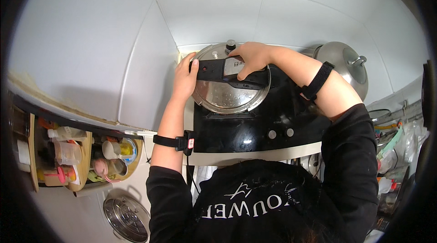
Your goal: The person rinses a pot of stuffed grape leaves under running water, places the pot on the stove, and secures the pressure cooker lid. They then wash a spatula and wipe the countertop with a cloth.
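A steel pressure cooker with a wet, shiny lid (232, 97) stands on the left side of a black gas stove. Across the lid runs a black handle bar (213, 68) with a silvery plate in its middle. My right hand (254, 56) spans this bar from above, fingers on the far side and thumb on the near side. At the bar's left end, my left hand (184, 77) wraps the cooker's side, its thumb along the end of the bar. What its palm touches is hidden. A pressure valve (230, 46) rises behind the bar, close to my right fingers.
The stove (235, 137) has two knobs in front. A domed-lid steel pot (343, 65) stands at its right rear. Tiled walls rise behind and left. Left shelves (85, 161) hold several jars; below is a round steel pan or steamer (126, 220). Bags (413, 144) crowd the right.
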Demonstrator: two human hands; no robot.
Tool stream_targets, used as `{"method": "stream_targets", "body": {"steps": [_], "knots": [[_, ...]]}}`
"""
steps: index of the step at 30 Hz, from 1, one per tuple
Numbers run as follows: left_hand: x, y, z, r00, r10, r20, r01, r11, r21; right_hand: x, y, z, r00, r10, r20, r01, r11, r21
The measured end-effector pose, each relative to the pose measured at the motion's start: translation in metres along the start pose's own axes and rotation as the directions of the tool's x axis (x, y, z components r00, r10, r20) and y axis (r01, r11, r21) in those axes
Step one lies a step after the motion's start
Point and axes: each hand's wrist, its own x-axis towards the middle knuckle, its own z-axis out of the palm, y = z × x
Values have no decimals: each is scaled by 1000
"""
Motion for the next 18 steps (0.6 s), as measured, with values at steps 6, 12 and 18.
{"method": "stream_targets", "body": {"steps": [6,12,18], "knots": [[5,0,24,982,160,96,-181,939,293,-2,20,9,995,-77,-65,75,997,-28],[-2,2,32,976,219,10,-205,896,395,-15,22,21,977,-69,-204,10,961,-276],[-11,6,33,969,243,-42,-205,887,413,-28,24,39,960,-34,-277,-59,946,-320]]}}
